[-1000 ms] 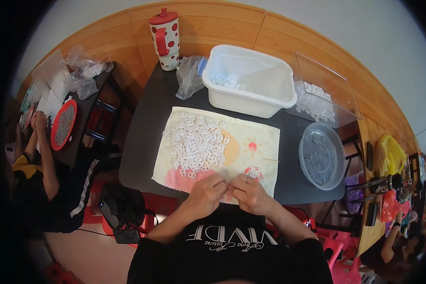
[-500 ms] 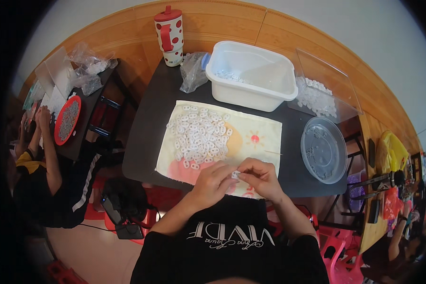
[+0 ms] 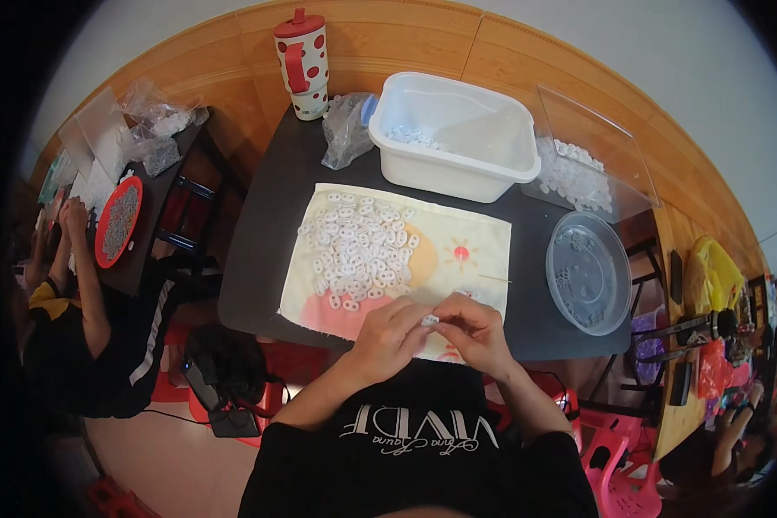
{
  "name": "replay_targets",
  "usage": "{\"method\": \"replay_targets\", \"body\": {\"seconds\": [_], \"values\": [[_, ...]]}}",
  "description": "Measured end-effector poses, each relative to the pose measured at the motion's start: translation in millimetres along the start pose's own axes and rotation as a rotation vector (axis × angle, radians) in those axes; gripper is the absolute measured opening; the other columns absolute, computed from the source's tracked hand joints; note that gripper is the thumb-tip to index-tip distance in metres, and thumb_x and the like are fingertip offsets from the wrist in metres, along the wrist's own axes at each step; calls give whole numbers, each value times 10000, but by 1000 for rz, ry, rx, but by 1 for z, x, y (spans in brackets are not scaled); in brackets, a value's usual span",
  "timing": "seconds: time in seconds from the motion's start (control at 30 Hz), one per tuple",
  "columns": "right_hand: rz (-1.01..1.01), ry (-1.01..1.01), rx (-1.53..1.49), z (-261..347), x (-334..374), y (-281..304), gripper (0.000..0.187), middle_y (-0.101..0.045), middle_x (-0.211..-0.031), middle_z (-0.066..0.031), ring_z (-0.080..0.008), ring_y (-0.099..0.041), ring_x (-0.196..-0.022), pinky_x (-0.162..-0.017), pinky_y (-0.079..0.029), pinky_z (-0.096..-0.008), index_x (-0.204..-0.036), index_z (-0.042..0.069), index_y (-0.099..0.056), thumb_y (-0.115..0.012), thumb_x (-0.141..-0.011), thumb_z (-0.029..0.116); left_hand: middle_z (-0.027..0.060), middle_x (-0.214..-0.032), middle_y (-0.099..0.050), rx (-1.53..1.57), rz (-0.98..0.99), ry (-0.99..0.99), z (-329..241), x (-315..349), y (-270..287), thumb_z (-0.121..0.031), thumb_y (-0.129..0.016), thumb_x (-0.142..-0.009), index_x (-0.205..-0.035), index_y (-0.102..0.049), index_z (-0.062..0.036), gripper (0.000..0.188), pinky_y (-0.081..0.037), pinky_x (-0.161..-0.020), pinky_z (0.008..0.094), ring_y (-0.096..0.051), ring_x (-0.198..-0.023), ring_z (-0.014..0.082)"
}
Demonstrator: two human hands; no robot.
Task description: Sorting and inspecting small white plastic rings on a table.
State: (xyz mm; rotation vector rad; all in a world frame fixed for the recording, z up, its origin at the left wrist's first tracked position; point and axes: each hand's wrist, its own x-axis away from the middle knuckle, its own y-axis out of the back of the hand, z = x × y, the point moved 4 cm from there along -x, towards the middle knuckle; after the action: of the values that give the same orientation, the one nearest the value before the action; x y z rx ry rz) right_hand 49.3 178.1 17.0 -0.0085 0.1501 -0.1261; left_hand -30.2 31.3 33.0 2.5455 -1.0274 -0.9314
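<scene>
A small white plastic piece [image 3: 430,320] sits pinched between the fingertips of both hands, over the near edge of a pale printed cloth [image 3: 483,237]. My left hand [image 3: 392,338] grips it from the left with curled fingers. From the other side, the thumb and forefinger of my right hand [image 3: 475,333] close on it; the fingers hide part of the piece. Beyond my left hand, a pile of white two-holed plastic pieces [image 3: 358,246] covers the cloth's left half. A thin stick-like tool [image 3: 495,279] lies on the cloth's right side, beyond my right hand.
Behind the cloth stands a white tub [image 3: 457,166] with small pieces inside. A round clear tray [image 3: 589,298] is at the right, with a clear box of white pieces [image 3: 577,177] behind it. A spotted tumbler [image 3: 302,69] and plastic bag [image 3: 347,129] stand back left. Co-workers sit at both sides.
The white piece has been turned a little between my fingertips and shows a different side. Both hands stay in nearly the same place. The whole view has shifted slightly.
</scene>
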Motion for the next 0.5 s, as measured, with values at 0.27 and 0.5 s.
{"method": "replay_targets", "body": {"seconds": [0.27,0.5], "values": [[-28,222,421,7,-2,0,166,-621,-905,-111,-173,-619,-787,-638,-471,-264,-960,-38,-635,-643,-830,-140,135,-849,-593,-45,-4,-17,5,3,-4,6,-685,-792,-1052,-646,-11,264,-490,-635,403,-612,-752,333],[-24,310,597,11,-3,-7,172,-625,-877,-146,-323,-619,-776,-660,-491,-365,-932,-8,-631,-675,-786,-89,124,-871,-619,-156,52,-9,9,6,-6,33,-712,-748,-948,-676,1,207,-507,-635,370,-635,-763,304]]}}
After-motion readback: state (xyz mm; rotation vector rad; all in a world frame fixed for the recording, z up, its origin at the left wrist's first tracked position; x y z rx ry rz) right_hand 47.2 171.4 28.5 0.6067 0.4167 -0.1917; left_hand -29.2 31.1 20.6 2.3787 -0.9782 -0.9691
